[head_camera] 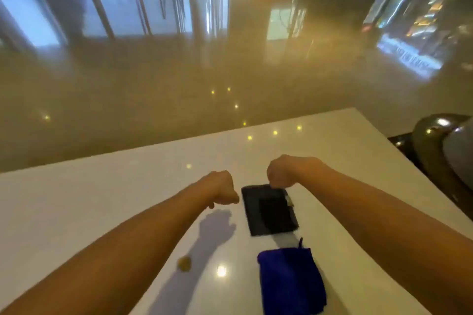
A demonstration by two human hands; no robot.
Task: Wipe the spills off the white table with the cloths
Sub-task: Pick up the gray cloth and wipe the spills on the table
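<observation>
Black rectangular cloth [268, 210] lies flat on the glossy white table [102, 199], long axis running away from the person — right hand [284, 174] curled, pinching its far corner; left hand [222, 190], loosely closed and empty, hovers just beside its left edge.

Glossy white desk [102, 199], smooth as polished stone, mirroring ceiling lights as small bright dots. Black cloth [268, 210], flat and matt, no sheen, weave too blurred to read. Blue cloth [291, 281], soft and fuzzy, plush like microfibre, matt, with a small fabric loop at one corner. Yellowish blob of spill [184, 263] on the desk, dull and lumpy. Polished floor [153, 84] beyond the desk, highly reflective, smooth, tan. Rounded grey object [440, 140] at the right edge, shiny, metal-like finish. Bare skin on both forearms, no sleeves.
</observation>
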